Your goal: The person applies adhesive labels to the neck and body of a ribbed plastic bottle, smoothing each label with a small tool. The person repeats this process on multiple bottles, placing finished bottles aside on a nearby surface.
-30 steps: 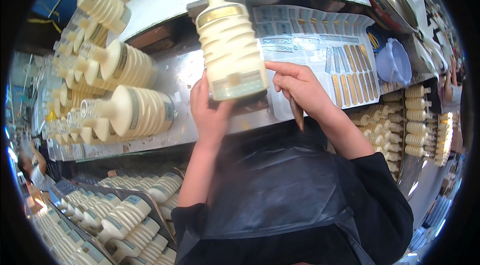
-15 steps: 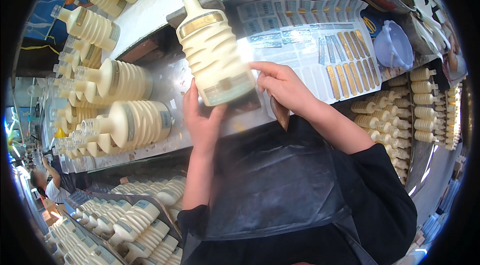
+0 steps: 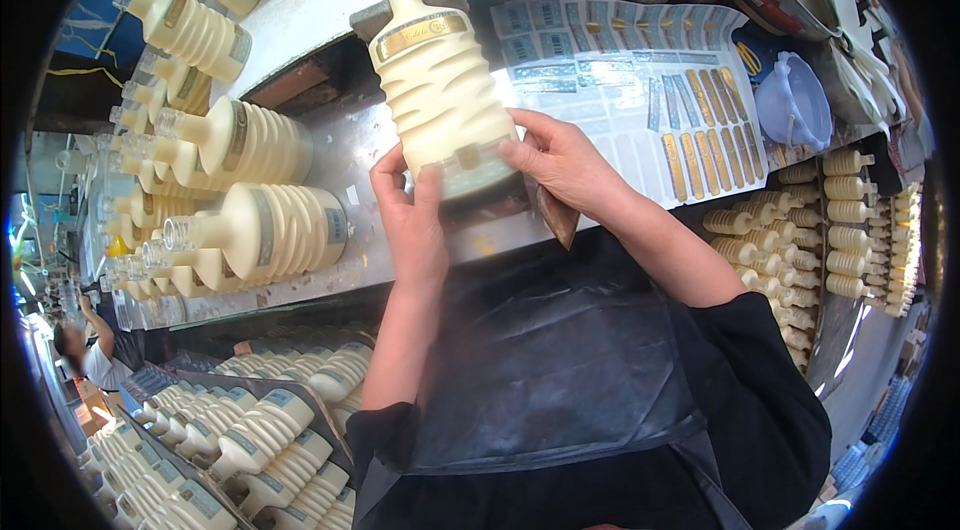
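A cream, spirally ribbed bottle (image 3: pixel 440 90) with a clear glass neck and a gold label on its shoulder lies tilted in front of me. Its upper end is over a dark block (image 3: pixel 366 22). My left hand (image 3: pixel 410 205) is closed on the lower left side, thumb on the front near the base. From the right, my right hand (image 3: pixel 565 162) grips the lower side, its thumb pressed on the front beside a small label at the base. Beneath that hand a brown pointed piece (image 3: pixel 554 218) sticks out; whether it is held I cannot tell.
A sheet of gold and blue label strips (image 3: pixel 640 145) lies right of the bottle. Similar bottles (image 3: pixel 285 230) lie stacked at left, with more in racks (image 3: pixel 250 440) below and at right. A pale blue bucket (image 3: pixel 792 100) stands far right. Another person (image 3: pixel 98 355) is at far left.
My right hand has gone from a pointing finger at the bottle's side to a grip with the thumb on its front. My left fingers have shifted up the side.
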Available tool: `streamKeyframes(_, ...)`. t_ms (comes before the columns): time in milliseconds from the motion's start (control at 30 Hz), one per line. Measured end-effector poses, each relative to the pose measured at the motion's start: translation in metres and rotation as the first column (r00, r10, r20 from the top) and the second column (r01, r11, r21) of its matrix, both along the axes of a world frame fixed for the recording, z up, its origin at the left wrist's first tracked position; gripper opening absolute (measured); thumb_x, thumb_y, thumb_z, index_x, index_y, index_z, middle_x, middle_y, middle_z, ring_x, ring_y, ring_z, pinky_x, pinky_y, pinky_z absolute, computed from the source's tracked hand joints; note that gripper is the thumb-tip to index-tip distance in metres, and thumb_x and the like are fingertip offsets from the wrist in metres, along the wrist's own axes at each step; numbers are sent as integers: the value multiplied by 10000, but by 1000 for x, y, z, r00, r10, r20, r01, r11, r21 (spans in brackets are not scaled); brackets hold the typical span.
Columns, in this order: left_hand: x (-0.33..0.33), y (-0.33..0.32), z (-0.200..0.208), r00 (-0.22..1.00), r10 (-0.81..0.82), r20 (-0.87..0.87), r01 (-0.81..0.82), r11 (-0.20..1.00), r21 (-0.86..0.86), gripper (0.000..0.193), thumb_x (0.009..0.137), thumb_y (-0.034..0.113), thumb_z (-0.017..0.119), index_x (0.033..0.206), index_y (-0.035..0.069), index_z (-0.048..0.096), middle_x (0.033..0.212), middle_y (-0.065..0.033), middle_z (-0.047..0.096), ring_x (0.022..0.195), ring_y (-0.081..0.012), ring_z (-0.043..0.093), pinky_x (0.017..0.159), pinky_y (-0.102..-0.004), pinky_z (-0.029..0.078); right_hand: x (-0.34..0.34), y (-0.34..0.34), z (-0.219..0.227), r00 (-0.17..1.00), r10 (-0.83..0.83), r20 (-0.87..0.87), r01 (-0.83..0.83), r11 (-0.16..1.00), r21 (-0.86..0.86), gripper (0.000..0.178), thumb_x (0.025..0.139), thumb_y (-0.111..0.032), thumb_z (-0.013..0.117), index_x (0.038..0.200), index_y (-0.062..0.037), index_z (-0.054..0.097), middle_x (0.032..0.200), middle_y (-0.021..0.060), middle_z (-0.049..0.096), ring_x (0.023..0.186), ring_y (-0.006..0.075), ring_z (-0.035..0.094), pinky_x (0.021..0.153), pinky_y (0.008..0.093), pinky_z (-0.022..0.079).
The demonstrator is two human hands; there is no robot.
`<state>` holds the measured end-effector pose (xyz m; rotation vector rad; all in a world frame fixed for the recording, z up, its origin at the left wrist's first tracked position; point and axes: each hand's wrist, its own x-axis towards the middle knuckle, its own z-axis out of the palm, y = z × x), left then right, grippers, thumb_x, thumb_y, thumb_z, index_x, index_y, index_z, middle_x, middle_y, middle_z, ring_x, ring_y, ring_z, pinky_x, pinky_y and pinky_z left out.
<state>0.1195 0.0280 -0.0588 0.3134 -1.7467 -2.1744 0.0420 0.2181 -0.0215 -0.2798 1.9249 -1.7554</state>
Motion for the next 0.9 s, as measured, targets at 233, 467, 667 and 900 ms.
streamKeyframes(233, 0, 2, 2, 1000, 8, -3, -8, 998, 59, 495, 1033, 252, 663, 1417, 30, 444, 1371, -122, 532, 1291, -202, 502, 1146, -376, 373, 1, -1, -1, 1000, -4, -18, 4, 1000, 14, 511, 1032, -271, 670, 1444, 9, 553, 978, 16, 699, 843, 43, 582, 798, 232, 503)
streamKeyframes(467, 0, 3, 3, 1000, 11, -14, -10, 997, 82, 483, 1028, 228, 659, 1408, 24, 442, 1379, -125, 518, 1290, -202, 492, 1143, -377, 370, 0, -2, -9, 1000, -18, -20, 17, 1000, -12, 511, 1027, -239, 675, 1450, 16, 543, 1009, 41, 717, 872, 51, 608, 820, 248, 520)
streamKeyframes(667, 0, 1, 3, 999, 11, -30, -6, 988, 152, 464, 1051, 238, 623, 1421, 22, 444, 1367, -111, 530, 1283, -191, 501, 1142, -363, 371, -6, 9, 2, 999, -38, 14, 37, 999, 22, 424, 1079, -291, 535, 1396, -26, 627, 890, -47, 598, 803, 62, 529, 784, 228, 467)
streamKeyframes(900, -1, 5, 5, 998, 51, 48, -48, 997, -66, 516, 1020, 194, 601, 1449, 2, 389, 1380, -132, 465, 1274, -217, 468, 1126, -375, 362, -2, 6, 34, 983, -167, -82, 156, 980, -123, 207, 981, -112, 644, 1168, -25, 623, 1062, 77, 704, 944, 118, 660, 820, 273, 529)
